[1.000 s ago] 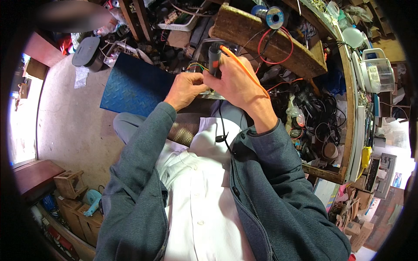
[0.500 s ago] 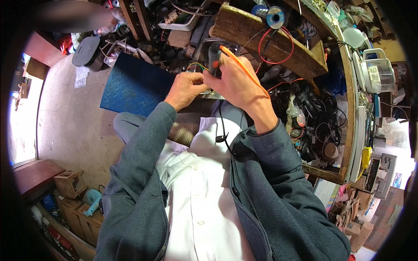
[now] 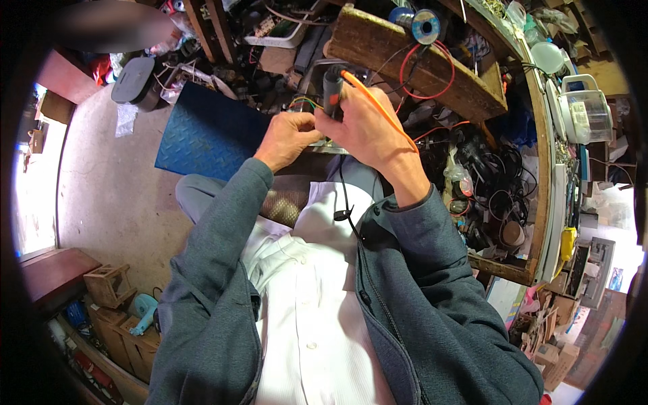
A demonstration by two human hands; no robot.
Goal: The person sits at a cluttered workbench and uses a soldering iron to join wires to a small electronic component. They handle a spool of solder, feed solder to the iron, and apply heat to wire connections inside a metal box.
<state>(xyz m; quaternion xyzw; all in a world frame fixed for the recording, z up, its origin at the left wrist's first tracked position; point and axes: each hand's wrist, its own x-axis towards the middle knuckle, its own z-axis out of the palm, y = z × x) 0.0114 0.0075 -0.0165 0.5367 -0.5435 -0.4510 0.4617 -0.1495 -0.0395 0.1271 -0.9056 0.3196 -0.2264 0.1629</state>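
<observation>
My right hand [image 3: 370, 125] is wrapped round a black cylindrical tool [image 3: 332, 91] with a small red part on its side. An orange cord [image 3: 381, 104] leaves the tool's top and runs over the back of that hand. Close beside it, my left hand [image 3: 289, 140] has thumb and forefinger pinched together; what lies between them is too small to make out. Thin yellow and green wires [image 3: 305, 101] show just beyond the left fingers. Both hands stay over the edge of a cluttered work surface, and they hide the tool's lower end and whatever it touches.
A blue textured panel [image 3: 209, 131] lies left of my hands. Beyond the right hand stands a wooden block [image 3: 418, 64] with a solder spool [image 3: 425, 27] and a red wire loop [image 3: 449, 74]. Tangled black cables [image 3: 496, 175] fill a wooden-framed bin at right. A grey bin [image 3: 135, 81] stands far left.
</observation>
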